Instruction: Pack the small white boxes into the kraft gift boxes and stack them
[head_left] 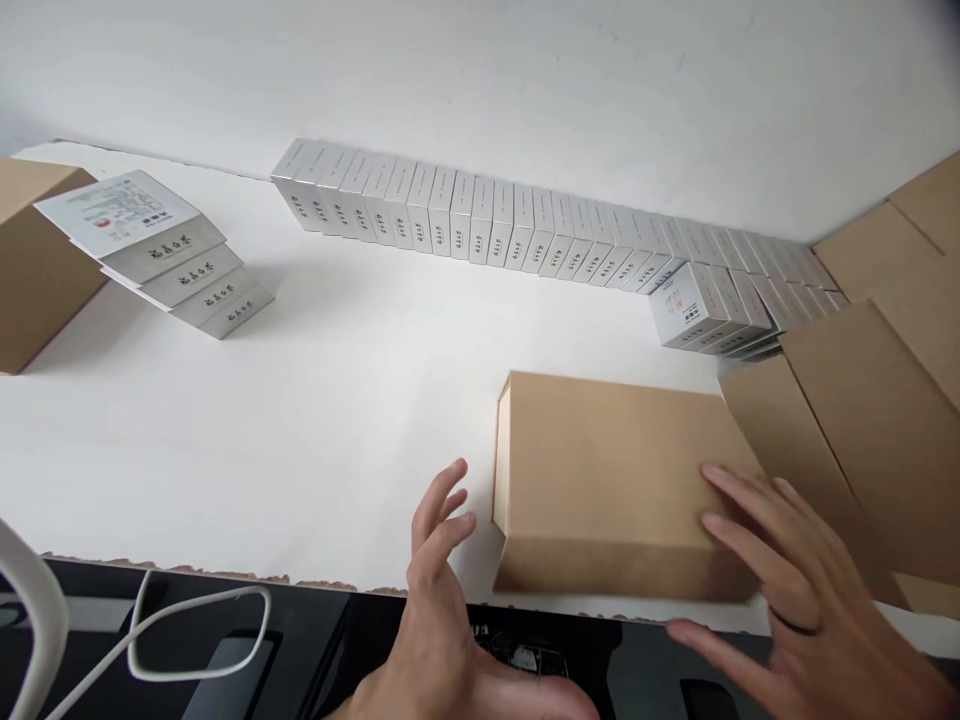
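Note:
A closed brown cardboard box (615,460) lies near the front edge of the white table. At its right end is my right hand (810,580), fingers spread, two fingertips resting on or just over the top face. A dark ring is on one finger. My left hand (442,590) is held open to the left of the box, palm turned inward and fingers apart. A small gap shows between its fingertips and the box's left end.
A long row of small white printed boxes (480,220) stands along the wall, with more stacked at its right end. Several lean in a slanted stack (187,260) against another brown box (37,270). Open cardboard (870,430) fills the right side. A white cable (199,675) hangs below the table edge.

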